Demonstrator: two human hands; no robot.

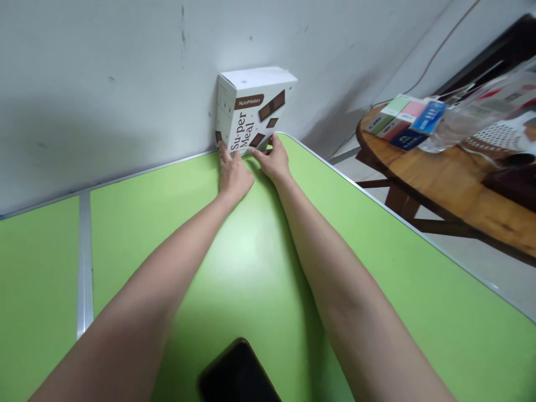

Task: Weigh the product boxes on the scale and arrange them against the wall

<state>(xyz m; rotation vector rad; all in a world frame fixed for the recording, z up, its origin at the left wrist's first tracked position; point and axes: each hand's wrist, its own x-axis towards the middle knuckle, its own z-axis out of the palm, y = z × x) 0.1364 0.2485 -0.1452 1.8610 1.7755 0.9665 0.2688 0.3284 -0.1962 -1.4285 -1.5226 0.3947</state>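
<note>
A white meal box (255, 111) with brown print stands upright at the far edge of the green table (251, 268), close to the wall. Around its lower left corner are the fingers of my left hand (234, 173). On the lower right, my right hand (274, 159) has its thumb against the front face and its fingers at the side. Both hands grip the box low down, near the tabletop. Parts of the fingertips are hidden by the box.
A black phone (238, 374) lies near me between my forearms. To the right stands a wooden table (452, 178) with a colourful carton (406, 120), a clear plastic container (452, 125) and a white perforated basket (502, 137). The wall (125, 84) borders the green table's far edge.
</note>
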